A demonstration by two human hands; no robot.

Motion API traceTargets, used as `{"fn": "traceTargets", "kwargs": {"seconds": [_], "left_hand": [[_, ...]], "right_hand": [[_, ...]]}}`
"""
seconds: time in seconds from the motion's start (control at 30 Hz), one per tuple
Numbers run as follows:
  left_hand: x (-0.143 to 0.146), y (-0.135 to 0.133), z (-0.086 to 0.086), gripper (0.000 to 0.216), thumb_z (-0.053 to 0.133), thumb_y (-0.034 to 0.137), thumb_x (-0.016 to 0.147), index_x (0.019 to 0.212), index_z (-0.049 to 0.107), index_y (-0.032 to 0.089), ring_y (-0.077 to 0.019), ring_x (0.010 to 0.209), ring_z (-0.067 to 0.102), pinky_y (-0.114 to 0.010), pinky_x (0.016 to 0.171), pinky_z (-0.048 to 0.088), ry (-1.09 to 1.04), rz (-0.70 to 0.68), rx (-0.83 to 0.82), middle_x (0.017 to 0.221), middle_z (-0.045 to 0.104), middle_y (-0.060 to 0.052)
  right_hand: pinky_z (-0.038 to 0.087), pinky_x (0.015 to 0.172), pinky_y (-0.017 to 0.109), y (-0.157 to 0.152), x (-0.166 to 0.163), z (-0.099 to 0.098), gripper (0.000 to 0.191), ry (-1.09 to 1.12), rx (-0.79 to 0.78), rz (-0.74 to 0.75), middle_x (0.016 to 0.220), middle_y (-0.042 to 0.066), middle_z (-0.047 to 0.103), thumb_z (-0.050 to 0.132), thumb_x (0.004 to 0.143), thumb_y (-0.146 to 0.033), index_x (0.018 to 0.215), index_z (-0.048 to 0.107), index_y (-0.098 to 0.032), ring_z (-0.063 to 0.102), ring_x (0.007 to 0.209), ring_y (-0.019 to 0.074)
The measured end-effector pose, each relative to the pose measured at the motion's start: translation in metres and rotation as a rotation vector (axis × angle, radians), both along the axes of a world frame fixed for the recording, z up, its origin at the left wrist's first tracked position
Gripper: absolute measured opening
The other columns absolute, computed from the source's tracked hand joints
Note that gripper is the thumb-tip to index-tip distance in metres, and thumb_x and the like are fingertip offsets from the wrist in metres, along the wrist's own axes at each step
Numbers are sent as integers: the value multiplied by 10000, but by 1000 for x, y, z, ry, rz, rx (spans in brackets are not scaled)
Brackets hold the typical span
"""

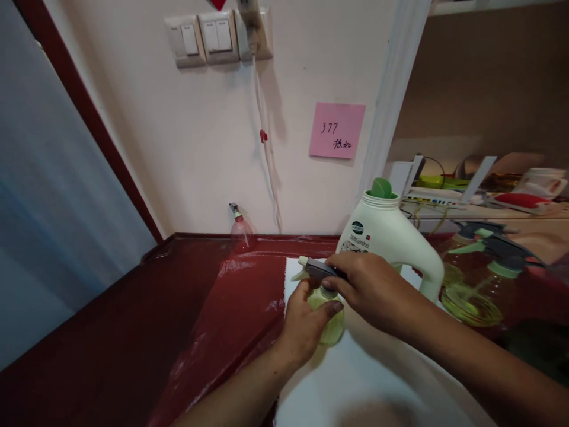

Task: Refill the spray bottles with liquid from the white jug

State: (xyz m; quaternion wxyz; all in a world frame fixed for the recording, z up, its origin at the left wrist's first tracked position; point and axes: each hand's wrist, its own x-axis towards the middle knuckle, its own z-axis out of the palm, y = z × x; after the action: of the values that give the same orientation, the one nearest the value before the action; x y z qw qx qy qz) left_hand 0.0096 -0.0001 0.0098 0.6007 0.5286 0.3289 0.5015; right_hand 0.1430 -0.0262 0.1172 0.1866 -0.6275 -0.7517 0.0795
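Note:
A small clear spray bottle (334, 328) with yellowish liquid stands on a white sheet (355, 379). My left hand (304, 323) is wrapped around its body. My right hand (373, 287) is closed over its grey trigger head (316, 268), whose nozzle points left. Right behind them stands a big white jug (395, 237) with a green cap and a side handle.
The sheet lies on a dark red table (133, 332) partly covered by plastic film. Two more spray bottles (480, 279) stand at the right. A small empty spray bottle (240, 228) stands by the wall. A white cable (267, 148) hangs from the wall sockets. Cluttered shelf at far right.

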Motion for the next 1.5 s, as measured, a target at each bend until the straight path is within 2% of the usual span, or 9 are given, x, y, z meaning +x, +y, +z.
{"fn": "traceTargets", "kwargs": {"seconds": [0.2,0.43,0.57,0.73,1.07,1.23,1.5], "left_hand": [[1,-1,0,416,815,255,699,1074,652,176,-289,1106,642,-399,979,469,22,-19,27,1149,723,-110],[0,-1,-2,413,809,241,686,1066,660,177,-282,1069,655,-391,968,471,31,9,33,1123,730,-99],[1,-1,-3,421,803,262,714,1098,652,180,-274,1086,651,-377,969,472,14,-33,44,1143,727,-93],[0,-2,-1,363,790,268,720,1040,643,181,-263,1045,652,-357,933,481,50,-5,48,1096,728,-73],[-1,1,-6,415,794,235,737,1109,616,192,-241,1086,626,-361,993,442,1,-54,62,1152,699,-74],[-1,1,-8,389,778,206,720,1074,616,189,-239,1051,629,-357,972,450,7,-33,65,1106,701,-63],[-1,1,-5,412,777,240,734,1109,613,196,-240,1093,619,-348,981,445,5,-61,63,1161,690,-69]], "right_hand": [[306,646,262,-1,3,-5,121,81,17,0,809,13,666,630,921,-151,803,645,-170,561,732,150],[308,666,266,-3,-1,-4,132,30,38,23,813,17,654,641,908,-132,782,618,-164,565,756,158],[315,645,263,-5,0,-4,145,86,5,-20,800,13,656,621,936,-152,794,635,-176,574,742,158],[333,687,282,-10,-10,-1,66,-88,22,-39,933,52,668,601,943,-148,906,649,-173,608,835,197],[307,652,276,-6,0,1,131,-8,49,-44,810,11,644,612,939,-187,807,617,-182,567,751,164],[301,655,272,-5,-3,-3,142,3,52,-12,819,17,641,613,936,-176,795,599,-174,562,756,162],[278,625,270,-4,-1,-2,171,28,-3,-36,768,8,636,617,941,-192,771,608,-180,551,715,154]]}}
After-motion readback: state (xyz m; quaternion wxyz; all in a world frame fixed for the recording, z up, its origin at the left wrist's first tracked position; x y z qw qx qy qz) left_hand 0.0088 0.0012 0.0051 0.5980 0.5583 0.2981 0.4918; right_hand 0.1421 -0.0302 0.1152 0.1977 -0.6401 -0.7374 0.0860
